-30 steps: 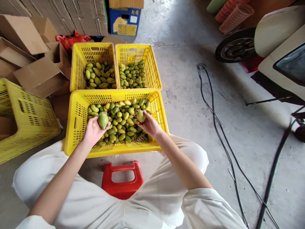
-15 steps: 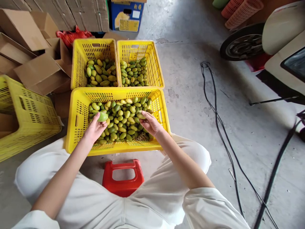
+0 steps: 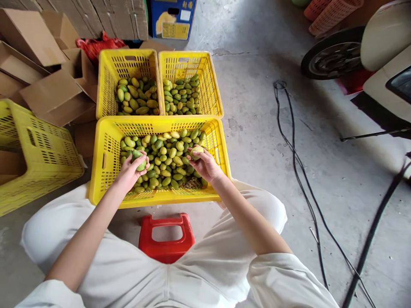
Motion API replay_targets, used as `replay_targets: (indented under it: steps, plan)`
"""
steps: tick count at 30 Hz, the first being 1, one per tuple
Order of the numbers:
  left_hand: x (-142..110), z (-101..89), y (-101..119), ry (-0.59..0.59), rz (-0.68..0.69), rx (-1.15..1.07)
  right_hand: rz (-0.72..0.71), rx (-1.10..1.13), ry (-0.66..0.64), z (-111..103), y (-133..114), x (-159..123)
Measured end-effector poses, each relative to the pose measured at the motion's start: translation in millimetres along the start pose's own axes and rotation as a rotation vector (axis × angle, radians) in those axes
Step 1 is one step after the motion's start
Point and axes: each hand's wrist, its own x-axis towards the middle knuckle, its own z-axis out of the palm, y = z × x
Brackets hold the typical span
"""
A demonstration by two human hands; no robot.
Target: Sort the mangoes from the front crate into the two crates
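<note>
While both forearms reach over the front crate (image 3: 160,199), each hand has a single fruit. Left hand (image 3: 130,170): fingers curled round a green fruit (image 3: 140,166), thumb across its top. Right hand (image 3: 208,166): fingers and thumb narrowed on a paler, yellow-green fruit (image 3: 198,149), part of it hidden. Both held pieces sit above the loose fruit (image 3: 167,167), hands well apart, left one over the left part of the pile, right one near the right wall.

Step in hand, as I judge it: handling two pieces at once, one per hand. Next move seems to call for a light, secure hold, since rounded skins may roll, and for separate control of each hand; any carry out of the crate would need height over the rim.

Counts. Hands: two. Held fruit: two, one each. Yellow crates: four; front crate, back left crate (image 3: 107,85) and back right crate (image 3: 210,87) grouped close, all bearing fruit, plus a side crate (image 3: 53,149) off to the left, cardboard visible within. Loose fruit: dozens in the front crate, overlapping, no exact tally possible; same for both back crates. Red plastic seat (image 3: 167,251) between the knees: one. Blue carton (image 3: 175,21) beyond: one. Pink baskets (image 3: 337,16), upper right: two visible, cut by the frame.
</note>
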Motion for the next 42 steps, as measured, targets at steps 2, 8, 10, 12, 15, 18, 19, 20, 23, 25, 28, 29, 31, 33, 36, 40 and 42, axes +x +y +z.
replay_targets:
  steps: [2, 8, 10, 12, 15, 18, 19, 20, 23, 25, 28, 29, 31, 33, 36, 40, 42]
  plan:
    - [1.6, 0.2, -1.1, 0.009, -0.004, -0.007, 0.017, -0.020, -0.016, 0.5, -1.9, -2.0]
    - [3.3, -2.1, -5.1, -0.014, -0.006, 0.009, 0.073, -0.054, -0.079, -1.9, -3.7, -3.3]
    - [2.3, -3.3, -5.7, -0.056, 0.021, 0.055, 0.070, -0.096, -0.118, -2.5, -5.0, -3.0]
    - [1.2, -4.0, -5.5, -0.074, 0.044, 0.079, 0.060, -0.125, -0.138, -2.8, -6.5, -3.0]
    - [0.2, -3.3, -3.6, -0.050, 0.067, 0.076, 0.072, -0.128, -0.132, -3.9, -7.4, -2.5]
    - [0.3, -1.0, -0.7, -0.013, 0.060, 0.036, 0.101, -0.083, -0.105, -6.1, -5.7, -0.6]
    - [0.5, -0.2, 0.1, -0.003, 0.055, 0.016, 0.105, -0.062, -0.093, -6.9, -5.0, 0.3]
    - [0.8, 0.5, 0.8, 0.008, 0.049, -0.007, 0.107, -0.043, -0.079, -7.5, -4.6, 1.1]
    - [2.0, 0.9, 1.4, 0.038, 0.015, -0.079, 0.113, -0.004, -0.035, -7.8, -4.9, 2.6]
    - [2.7, -0.2, 0.6, 0.050, -0.011, -0.092, 0.118, 0.014, -0.013, -6.7, -5.6, 2.4]
    - [2.8, -2.6, -1.9, 0.018, 0.006, -0.035, 0.093, 0.020, 0.018, -4.9, -5.1, 1.8]
    - [2.6, -3.2, -2.8, -0.008, 0.021, -0.011, 0.077, 0.011, 0.027, -4.6, -4.4, 1.8]
    - [2.1, -3.8, -4.5, -0.058, 0.051, 0.022, 0.052, -0.011, 0.036, -4.7, -2.8, 2.1]
    - [1.8, -3.5, -5.5, -0.091, 0.066, 0.022, 0.060, -0.013, 0.036, -5.3, -2.1, 2.8]
    - [2.6, -2.5, -4.3, -0.090, 0.071, -0.014, 0.142, 0.057, 0.059, -6.4, -3.8, 3.2]
    - [3.4, -1.5, 1.5, -0.023, 0.018, -0.110, 0.202, 0.144, 0.112, -6.2, -7.1, 2.9]
    - [2.7, -0.8, 3.6, 0.006, -0.004, -0.154, 0.178, 0.143, 0.108, -5.0, -7.4, 2.4]
